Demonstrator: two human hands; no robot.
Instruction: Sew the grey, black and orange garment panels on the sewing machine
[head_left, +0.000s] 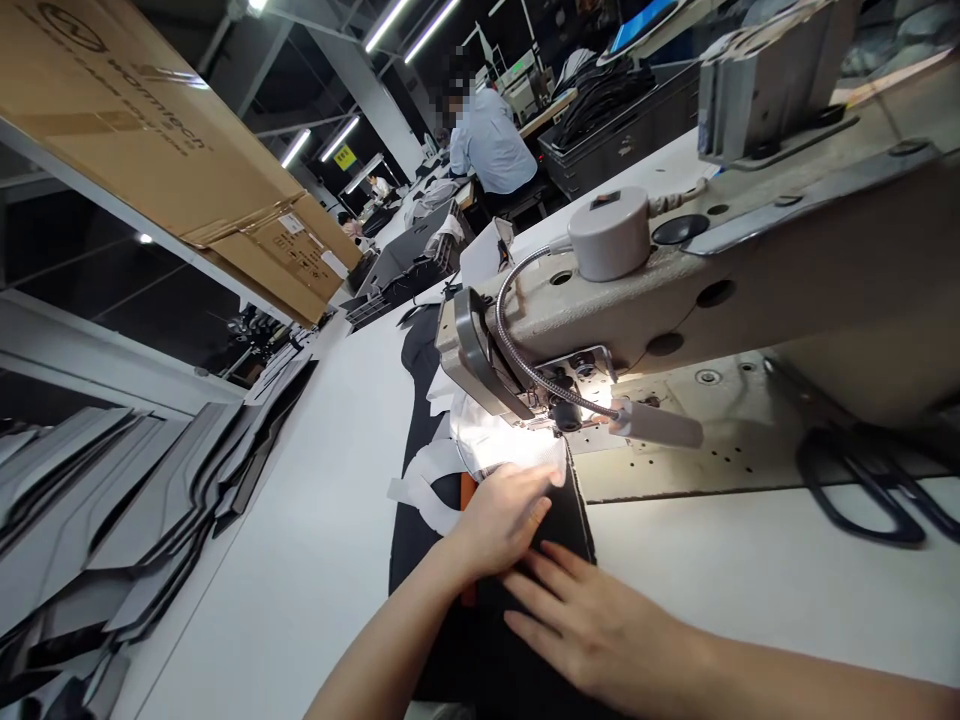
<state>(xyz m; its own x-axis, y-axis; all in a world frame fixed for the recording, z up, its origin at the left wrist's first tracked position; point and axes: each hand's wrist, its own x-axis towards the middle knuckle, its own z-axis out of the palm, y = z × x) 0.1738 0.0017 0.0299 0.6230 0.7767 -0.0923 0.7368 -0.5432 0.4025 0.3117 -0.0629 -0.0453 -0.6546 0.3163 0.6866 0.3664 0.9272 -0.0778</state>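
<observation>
My left hand (504,515) lies flat, fingers stretched, on black fabric (559,520) and on a white piece (495,440) just in front of the sewing machine's presser foot (559,412). My right hand (592,620) also rests flat on the black fabric, fingers spread, just below and right of the left hand. The fabric runs under the needle area, lit by the gooseneck lamp (656,422). Neither hand grips anything.
The sewing machine (675,290) fills the right side. Black scissors (862,480) lie on the machine bed at right. Stacks of grey cut pieces (127,520) line the table's left edge. Cardboard boxes (150,130) sit on a shelf above. A seated person (487,140) works farther back.
</observation>
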